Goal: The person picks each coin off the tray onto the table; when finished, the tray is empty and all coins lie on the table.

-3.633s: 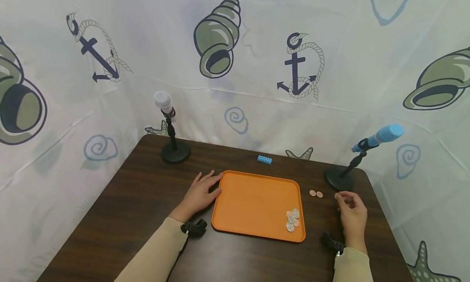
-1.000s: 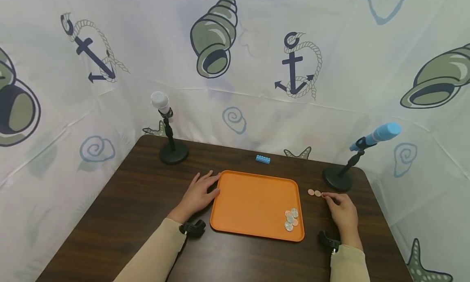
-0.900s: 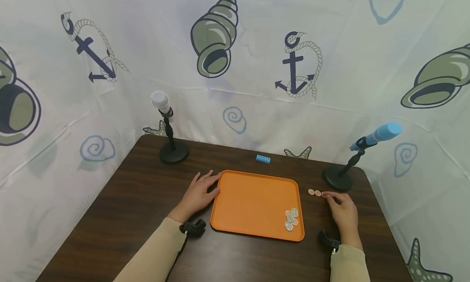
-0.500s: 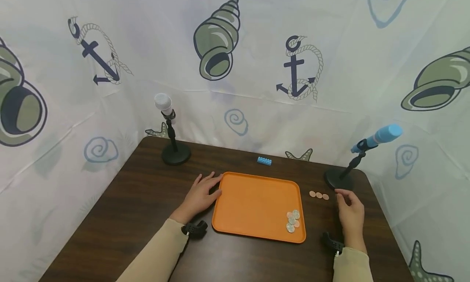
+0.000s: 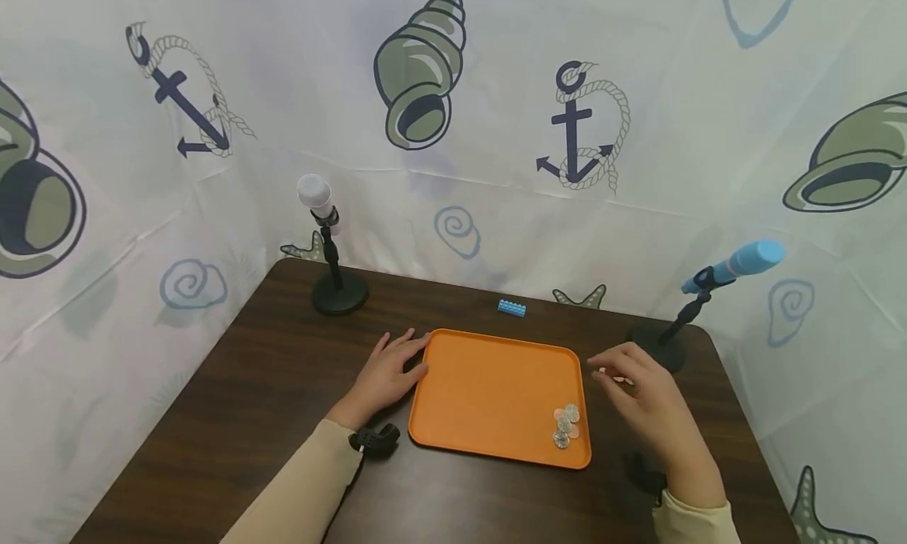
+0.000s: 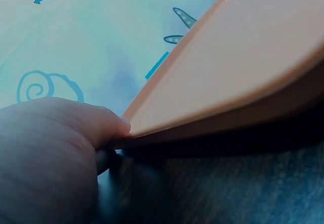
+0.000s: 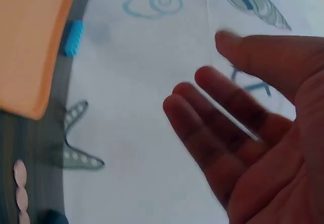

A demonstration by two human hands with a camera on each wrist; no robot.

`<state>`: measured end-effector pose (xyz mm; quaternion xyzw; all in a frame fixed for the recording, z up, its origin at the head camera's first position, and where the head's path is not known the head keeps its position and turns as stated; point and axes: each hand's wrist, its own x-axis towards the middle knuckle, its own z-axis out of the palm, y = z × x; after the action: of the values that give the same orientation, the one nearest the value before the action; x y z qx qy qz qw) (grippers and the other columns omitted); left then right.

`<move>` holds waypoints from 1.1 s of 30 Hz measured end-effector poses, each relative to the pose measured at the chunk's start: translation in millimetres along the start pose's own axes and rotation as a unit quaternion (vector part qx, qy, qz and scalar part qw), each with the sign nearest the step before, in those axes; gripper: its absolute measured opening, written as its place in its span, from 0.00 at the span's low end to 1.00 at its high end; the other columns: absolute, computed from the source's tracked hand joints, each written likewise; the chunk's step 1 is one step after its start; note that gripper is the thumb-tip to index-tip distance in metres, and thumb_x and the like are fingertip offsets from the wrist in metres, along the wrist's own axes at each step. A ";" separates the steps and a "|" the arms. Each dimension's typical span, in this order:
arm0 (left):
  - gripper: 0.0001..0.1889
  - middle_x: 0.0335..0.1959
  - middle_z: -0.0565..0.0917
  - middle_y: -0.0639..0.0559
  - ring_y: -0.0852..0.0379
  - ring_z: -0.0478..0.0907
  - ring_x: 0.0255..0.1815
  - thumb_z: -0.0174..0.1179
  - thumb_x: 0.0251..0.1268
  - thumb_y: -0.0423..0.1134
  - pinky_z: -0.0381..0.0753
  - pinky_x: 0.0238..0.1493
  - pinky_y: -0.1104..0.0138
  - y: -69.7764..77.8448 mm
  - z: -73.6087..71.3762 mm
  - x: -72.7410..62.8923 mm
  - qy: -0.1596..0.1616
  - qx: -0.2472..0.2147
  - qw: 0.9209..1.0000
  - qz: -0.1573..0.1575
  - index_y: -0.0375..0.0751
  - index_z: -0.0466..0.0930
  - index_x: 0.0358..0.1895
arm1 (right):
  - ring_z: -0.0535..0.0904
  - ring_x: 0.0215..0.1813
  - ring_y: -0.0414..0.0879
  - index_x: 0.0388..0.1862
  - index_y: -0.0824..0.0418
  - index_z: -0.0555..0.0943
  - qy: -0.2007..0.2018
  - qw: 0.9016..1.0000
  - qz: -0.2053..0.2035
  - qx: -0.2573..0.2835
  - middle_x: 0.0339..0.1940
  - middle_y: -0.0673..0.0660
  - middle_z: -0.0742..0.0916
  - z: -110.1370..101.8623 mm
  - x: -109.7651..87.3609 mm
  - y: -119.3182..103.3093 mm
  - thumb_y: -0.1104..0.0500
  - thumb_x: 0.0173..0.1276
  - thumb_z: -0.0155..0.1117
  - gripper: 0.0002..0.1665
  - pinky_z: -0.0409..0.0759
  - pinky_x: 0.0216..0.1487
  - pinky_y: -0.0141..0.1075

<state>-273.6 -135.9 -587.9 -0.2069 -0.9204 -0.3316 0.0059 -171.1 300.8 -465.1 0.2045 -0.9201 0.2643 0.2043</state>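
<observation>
My left hand [image 5: 381, 377] rests at the left rim of an orange tray [image 5: 489, 394], fingers extended. The left wrist view has its thumb [image 6: 114, 122] touching the rim near a corner. Several silver and copper-coloured coins [image 5: 564, 426] lie clustered at the tray's right side. My right hand [image 5: 646, 394] is raised just right of the tray, over a short row of copper-coloured coins, which it partly hides in the head view. From the right wrist, the thumb and fingers show apart with nothing between them, and the row of coins [image 7: 21, 198] lies on the table at lower left.
A blue toy brick [image 5: 512, 308] lies behind the tray. At the back left stands a black stand [image 5: 340, 292] with a white-topped holder; another stand [image 5: 662, 347] with a blue tube is at back right, close behind my right hand. A patterned cloth hangs behind the table.
The right hand brought a copper-coloured coin to the end of the row and let go of it, then rose and moved left toward the tray. The left hand stayed put.
</observation>
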 end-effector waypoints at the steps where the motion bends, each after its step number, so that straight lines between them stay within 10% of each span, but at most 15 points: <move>1: 0.33 0.83 0.73 0.54 0.46 0.59 0.90 0.62 0.84 0.52 0.40 0.92 0.39 0.4 -0.1 0.1 -0.001 -0.001 1.000 0.000 0.51 0.67 0.86 | 0.86 0.47 0.40 0.53 0.49 0.90 -0.011 1.000 0.003 0.004 0.49 0.44 0.86 3.4 0.5 -1.9 0.68 0.66 0.81 0.21 0.93 0.50 0.33; 12: 0.33 0.83 0.74 0.52 0.45 0.60 0.90 0.63 0.83 0.51 0.41 0.92 0.38 2.8 -1.5 0.9 0.004 -0.001 1.000 -0.001 0.50 0.68 0.85 | 0.85 0.46 0.50 0.56 0.55 0.90 -0.196 0.976 0.093 -0.007 0.47 0.53 0.90 35.0 4.5 1.9 0.62 0.67 0.82 0.19 0.79 0.57 0.56; 16: 0.34 0.83 0.74 0.51 0.45 0.60 0.90 0.63 0.83 0.51 0.41 0.92 0.38 0.8 0.4 0.6 0.003 0.002 1.000 -0.001 0.51 0.67 0.85 | 0.83 0.43 0.47 0.58 0.60 0.89 -0.239 0.962 0.130 0.008 0.50 0.57 0.90 43.0 4.0 3.0 0.66 0.67 0.80 0.20 0.88 0.52 0.46; 33: 0.33 0.83 0.74 0.52 0.45 0.60 0.90 0.62 0.83 0.52 0.41 0.92 0.38 -2.1 2.8 0.9 0.008 0.004 1.000 0.003 0.52 0.67 0.85 | 0.77 0.38 0.44 0.45 0.57 0.89 -0.269 0.948 0.167 -0.037 0.42 0.54 0.84 61.1 2.4 6.5 0.70 0.62 0.79 0.14 0.84 0.43 0.42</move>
<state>-274.8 -135.4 -591.2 -0.2074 -0.9210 -0.3294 0.0149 -192.6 270.4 -514.0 0.1034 -0.9710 0.1959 -0.0902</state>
